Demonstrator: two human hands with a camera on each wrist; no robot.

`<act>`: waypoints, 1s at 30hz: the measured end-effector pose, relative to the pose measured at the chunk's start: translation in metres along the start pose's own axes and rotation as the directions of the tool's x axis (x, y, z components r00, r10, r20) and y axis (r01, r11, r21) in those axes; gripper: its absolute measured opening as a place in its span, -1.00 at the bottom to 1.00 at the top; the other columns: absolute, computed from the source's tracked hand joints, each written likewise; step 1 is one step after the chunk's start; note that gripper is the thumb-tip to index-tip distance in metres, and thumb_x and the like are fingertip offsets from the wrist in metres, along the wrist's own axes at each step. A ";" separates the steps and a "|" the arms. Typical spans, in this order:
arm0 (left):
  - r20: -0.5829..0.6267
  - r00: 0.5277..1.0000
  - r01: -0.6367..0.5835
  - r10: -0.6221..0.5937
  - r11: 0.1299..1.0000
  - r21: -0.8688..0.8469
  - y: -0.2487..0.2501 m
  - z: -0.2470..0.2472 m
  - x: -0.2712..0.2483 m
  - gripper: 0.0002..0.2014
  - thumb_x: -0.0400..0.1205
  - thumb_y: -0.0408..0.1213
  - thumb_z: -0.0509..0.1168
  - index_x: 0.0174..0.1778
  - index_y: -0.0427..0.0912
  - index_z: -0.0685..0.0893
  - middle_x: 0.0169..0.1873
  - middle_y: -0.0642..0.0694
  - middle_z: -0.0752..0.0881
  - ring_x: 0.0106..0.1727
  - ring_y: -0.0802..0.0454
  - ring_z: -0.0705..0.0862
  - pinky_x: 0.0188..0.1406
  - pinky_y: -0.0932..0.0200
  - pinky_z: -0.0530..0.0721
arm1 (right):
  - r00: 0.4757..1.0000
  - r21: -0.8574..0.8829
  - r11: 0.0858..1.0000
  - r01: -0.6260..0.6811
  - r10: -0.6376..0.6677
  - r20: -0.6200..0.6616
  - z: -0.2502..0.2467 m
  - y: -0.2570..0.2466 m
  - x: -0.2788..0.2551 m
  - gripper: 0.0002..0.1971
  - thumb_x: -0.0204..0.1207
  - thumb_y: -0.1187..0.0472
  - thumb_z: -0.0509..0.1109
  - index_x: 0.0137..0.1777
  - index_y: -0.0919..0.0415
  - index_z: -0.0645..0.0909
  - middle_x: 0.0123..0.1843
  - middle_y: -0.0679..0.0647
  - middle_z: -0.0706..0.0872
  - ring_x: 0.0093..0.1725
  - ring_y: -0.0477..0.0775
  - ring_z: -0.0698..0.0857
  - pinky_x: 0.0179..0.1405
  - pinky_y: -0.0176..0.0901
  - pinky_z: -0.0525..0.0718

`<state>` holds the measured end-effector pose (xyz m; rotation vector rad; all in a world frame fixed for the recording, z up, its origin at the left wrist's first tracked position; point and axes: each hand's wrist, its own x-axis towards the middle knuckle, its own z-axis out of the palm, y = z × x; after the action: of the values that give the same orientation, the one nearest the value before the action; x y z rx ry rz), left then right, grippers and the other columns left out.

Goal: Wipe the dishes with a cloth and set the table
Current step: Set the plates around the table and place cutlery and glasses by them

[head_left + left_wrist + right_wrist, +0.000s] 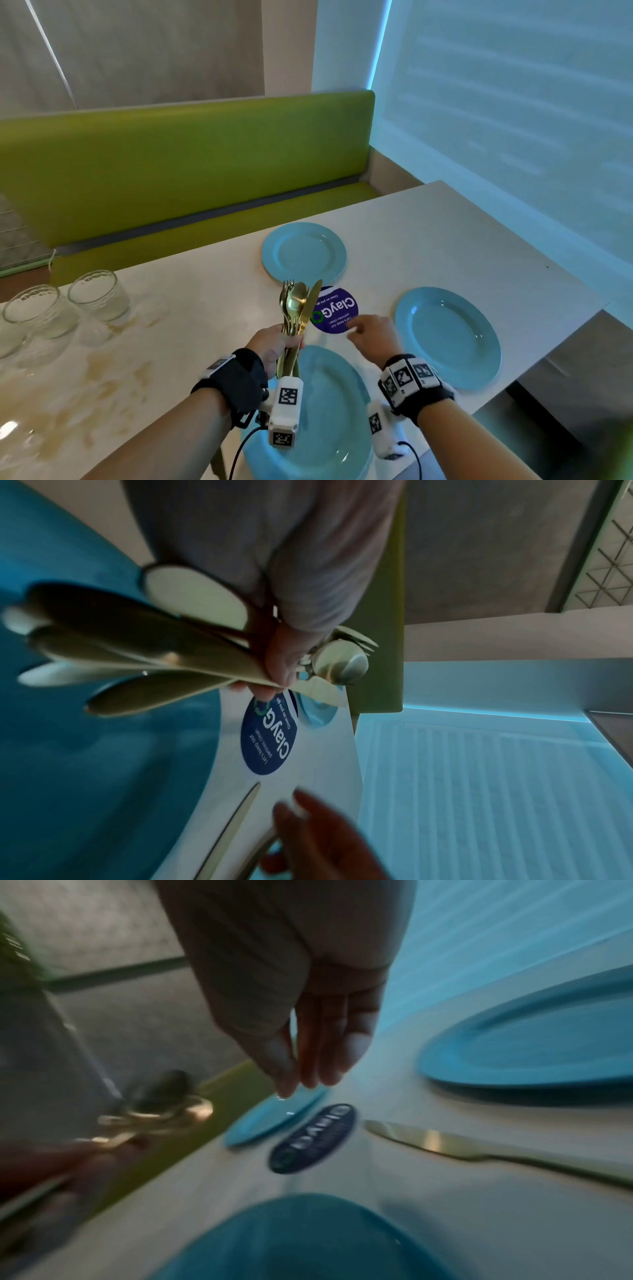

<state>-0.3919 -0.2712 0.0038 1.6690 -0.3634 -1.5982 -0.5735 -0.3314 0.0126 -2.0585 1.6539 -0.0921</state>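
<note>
My left hand [286, 342] grips a bundle of gold cutlery [296, 308], forks, spoons and a knife, upright above the near blue plate [332, 421]. In the left wrist view its fingers [279, 669] wrap the handles [143, 653]. My right hand [358, 329] hovers with relaxed, straight fingers [329, 1053] and holds nothing. Below it a gold knife [479, 1150] lies flat on the table between the near plate [291, 1240] and the right plate [534, 1053]. A second blue plate [447, 337] sits at the right and a third [304, 253] farther back.
A round dark blue sticker [334, 310] lies on the white table [205, 308] among the plates. Several clear glasses [99, 294] stand at the left edge. A green bench [171, 164] runs behind the table, and a wall closes the right side.
</note>
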 end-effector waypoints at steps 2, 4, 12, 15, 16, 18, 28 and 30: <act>0.014 1.000 -0.014 0.014 1.000 0.003 0.004 -0.006 0.000 -0.81 0.61 -0.60 0.21 -0.26 -0.30 0.61 -0.41 -0.22 0.59 -0.39 -0.06 0.51 -0.36 0.14 0.51 | 0.972 -0.005 0.972 0.233 -0.233 -0.001 0.004 -0.033 0.008 -0.72 0.52 0.24 0.30 0.15 0.02 0.73 0.13 0.04 0.76 0.14 0.07 0.67 0.14 -0.16 0.61; 0.023 0.999 -0.043 0.043 0.999 0.014 0.008 -0.015 -0.001 -0.80 0.59 -0.63 0.20 -0.26 -0.32 0.62 -0.46 -0.20 0.60 -0.43 -0.03 0.52 -0.42 0.19 0.53 | 0.892 -0.063 0.891 0.449 -0.444 0.080 0.014 -0.061 0.013 -0.75 0.53 0.30 0.31 0.09 0.07 0.75 0.09 0.04 0.74 0.10 0.05 0.66 0.05 -0.09 0.65; -0.067 0.995 -0.081 0.078 0.995 -0.049 0.021 -0.067 0.002 -0.81 0.56 -0.67 0.25 -0.26 -0.35 0.67 -0.45 -0.20 0.66 -0.38 -0.03 0.61 -0.44 0.23 0.59 | 0.688 -0.208 0.657 0.725 -0.701 0.185 0.034 -0.113 0.037 -0.75 0.43 0.33 0.38 0.07 0.12 0.73 0.05 0.04 0.75 0.17 0.09 0.63 -0.08 0.00 0.66; -0.092 0.994 -0.063 0.063 0.998 -0.004 0.023 -0.085 0.003 -0.86 0.55 -0.62 0.30 -0.25 -0.35 0.68 -0.42 -0.22 0.68 -0.37 -0.03 0.64 -0.35 0.21 0.60 | 0.641 -0.257 0.587 0.767 -0.717 0.274 0.045 -0.128 0.046 -0.85 0.40 0.35 0.40 -0.07 0.21 0.75 -0.09 0.12 0.76 0.02 0.19 0.71 -0.24 -0.03 0.66; -0.095 0.994 -0.059 0.059 0.998 0.013 0.023 -0.089 0.003 -0.85 0.55 -0.61 0.30 -0.27 -0.34 0.68 -0.41 -0.23 0.69 -0.39 -0.01 0.64 -0.39 0.24 0.62 | 0.622 -0.264 0.563 0.783 -0.719 0.310 0.048 -0.133 0.049 -0.87 0.40 0.36 0.39 -0.11 0.23 0.75 -0.12 0.14 0.75 -0.01 0.21 0.71 -0.27 -0.03 0.66; -0.104 0.993 -0.052 0.056 0.998 0.041 0.023 -0.097 0.004 -0.81 0.56 -0.62 0.27 -0.29 -0.32 0.67 -0.38 -0.23 0.69 -0.43 0.03 0.65 -0.46 0.28 0.62 | 0.603 -0.297 0.525 0.798 -0.711 0.362 0.049 -0.147 0.051 -0.85 0.45 0.34 0.34 -0.06 0.26 0.73 -0.05 0.16 0.71 0.05 0.21 0.66 -0.21 0.02 0.66; -0.313 0.945 -0.042 0.091 0.986 0.159 0.030 -0.114 0.012 -0.82 0.52 -0.55 0.26 -0.36 -0.29 0.66 -0.43 -0.20 0.67 -0.40 -0.07 0.61 -0.27 0.18 0.59 | 0.633 -0.367 0.521 0.771 -0.555 0.540 0.046 -0.176 0.058 -0.76 0.55 0.31 0.24 0.09 0.19 0.72 0.06 0.17 0.72 0.11 0.21 0.65 -0.11 -0.04 0.56; -0.401 0.904 -0.077 0.148 0.979 0.187 0.037 -0.121 0.010 -0.83 0.53 -0.51 0.24 -0.34 -0.27 0.66 -0.42 -0.17 0.68 -0.33 -0.09 0.63 -0.15 0.14 0.59 | 0.714 -0.422 0.582 0.696 -0.493 0.498 0.043 -0.172 0.065 -0.75 0.55 0.26 0.25 0.10 0.14 0.72 0.10 0.14 0.71 0.17 0.17 0.61 -0.07 -0.06 0.55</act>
<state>-0.2656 -0.2619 0.0110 2.0217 -0.3734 -1.1125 -0.3869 -0.3534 0.0296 -2.8424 0.7282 0.5921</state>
